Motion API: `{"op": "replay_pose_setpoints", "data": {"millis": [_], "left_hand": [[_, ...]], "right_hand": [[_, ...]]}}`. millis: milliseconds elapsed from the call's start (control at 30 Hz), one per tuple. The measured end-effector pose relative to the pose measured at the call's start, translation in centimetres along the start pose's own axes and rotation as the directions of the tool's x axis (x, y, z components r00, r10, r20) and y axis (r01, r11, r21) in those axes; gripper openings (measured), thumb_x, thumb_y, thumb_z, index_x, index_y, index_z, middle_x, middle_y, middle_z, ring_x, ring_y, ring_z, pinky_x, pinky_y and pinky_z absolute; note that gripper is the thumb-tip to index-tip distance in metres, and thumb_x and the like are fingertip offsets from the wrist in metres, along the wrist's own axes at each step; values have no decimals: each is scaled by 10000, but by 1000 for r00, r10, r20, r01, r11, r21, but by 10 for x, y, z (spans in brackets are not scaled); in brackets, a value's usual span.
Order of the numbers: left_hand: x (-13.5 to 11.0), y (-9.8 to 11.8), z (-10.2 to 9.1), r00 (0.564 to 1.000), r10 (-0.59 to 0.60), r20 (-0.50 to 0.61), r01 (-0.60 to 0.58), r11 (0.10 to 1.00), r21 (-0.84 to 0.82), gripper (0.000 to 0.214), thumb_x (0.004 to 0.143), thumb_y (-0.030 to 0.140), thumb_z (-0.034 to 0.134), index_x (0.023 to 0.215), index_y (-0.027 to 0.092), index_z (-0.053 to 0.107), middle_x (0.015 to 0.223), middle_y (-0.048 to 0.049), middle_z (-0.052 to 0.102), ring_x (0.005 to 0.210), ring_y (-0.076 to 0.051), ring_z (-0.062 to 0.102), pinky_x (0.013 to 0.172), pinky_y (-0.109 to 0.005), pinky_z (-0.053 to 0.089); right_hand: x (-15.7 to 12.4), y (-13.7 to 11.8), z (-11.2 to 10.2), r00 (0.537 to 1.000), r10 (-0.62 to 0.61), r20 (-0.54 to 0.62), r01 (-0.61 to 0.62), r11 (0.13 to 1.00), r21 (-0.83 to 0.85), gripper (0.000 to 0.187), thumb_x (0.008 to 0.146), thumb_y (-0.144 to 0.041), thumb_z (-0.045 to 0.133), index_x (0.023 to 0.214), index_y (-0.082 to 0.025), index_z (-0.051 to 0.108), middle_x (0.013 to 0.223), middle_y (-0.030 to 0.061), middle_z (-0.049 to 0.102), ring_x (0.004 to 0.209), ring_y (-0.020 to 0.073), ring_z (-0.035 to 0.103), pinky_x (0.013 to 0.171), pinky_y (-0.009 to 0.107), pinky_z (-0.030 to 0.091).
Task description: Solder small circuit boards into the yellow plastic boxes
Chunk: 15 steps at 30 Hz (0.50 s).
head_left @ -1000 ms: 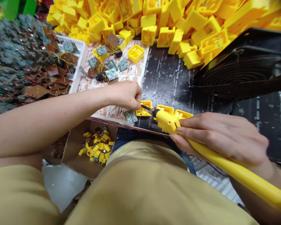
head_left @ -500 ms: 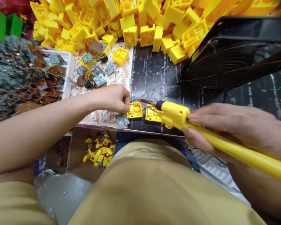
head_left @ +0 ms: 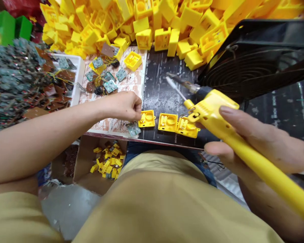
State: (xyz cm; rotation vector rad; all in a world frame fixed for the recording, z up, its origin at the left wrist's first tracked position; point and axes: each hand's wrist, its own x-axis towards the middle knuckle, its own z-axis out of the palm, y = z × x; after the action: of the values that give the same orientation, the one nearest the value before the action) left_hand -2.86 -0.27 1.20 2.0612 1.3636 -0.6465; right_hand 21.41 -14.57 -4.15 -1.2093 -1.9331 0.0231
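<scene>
Soldering iron [head_left: 210, 109], yellow-bodied, is up in the right hand [head_left: 258, 145]. The fingers are wrapped round its long handle, forefinger laid along the top and thumb underneath, a firm closed hold. The metal tip [head_left: 172, 82] points away from that hand, up and to the left, in the air above the black mat [head_left: 162, 94] and touching nothing. Just under the iron's head, three open yellow housings sit in a row on the mat's near edge. The right housing [head_left: 187, 127] is closest to the grip, the middle housing [head_left: 168, 122] is touching it, and the left housing [head_left: 147, 118] is a little apart. Over there the left hand [head_left: 124, 106] is bunched up, thumb and fingertips pressed together right at the left housing's outer edge. Whether anything small is caught between them, I can't tell from here. A small green circuit board [head_left: 133, 129] lies just below those knuckles. White lettering is printed in columns across the mat, and one word near the housings looks like "BENCH", though it's too small to swear to. Beyond the iron's tip rises a heap of yellow casings [head_left: 167, 23], and a black fan grille [head_left: 255, 67] leans behind the right hand. Past the left wrist there's a white tray [head_left: 79, 65] and a great tangle of loose boards [head_left: 12, 77]. Under the left forearm sits a cardboard box [head_left: 81, 158] of little yellow parts [head_left: 106, 162].
</scene>
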Motion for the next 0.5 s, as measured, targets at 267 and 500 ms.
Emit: {"op": "replay_pose_setpoints", "data": {"millis": [267, 500], "left_hand": [[-27, -18, 1, 935, 211, -287, -137, 957, 256, 167, 800, 266, 651, 929, 196, 730, 842, -27, 713, 917, -233, 701, 852, -319, 493], [-15, -30, 102, 542, 555, -631, -464, 824, 326, 619, 978, 491, 532, 1445, 86, 520, 1473, -253, 569, 1336, -331, 578, 1065, -484, 508]], "right_hand": [[-1, 17, 6, 959, -209, 190, 216, 976, -15, 380, 904, -112, 697, 1248, -259, 634, 925, -15, 750, 736, 111, 694, 721, 215, 541], [-13, 31, 26, 947, -223, 230, 234, 972, -19, 512, 822, -389, 808, 1242, -204, 578, 1181, 147, 720, 987, 272, 727, 797, 385, 605]]}}
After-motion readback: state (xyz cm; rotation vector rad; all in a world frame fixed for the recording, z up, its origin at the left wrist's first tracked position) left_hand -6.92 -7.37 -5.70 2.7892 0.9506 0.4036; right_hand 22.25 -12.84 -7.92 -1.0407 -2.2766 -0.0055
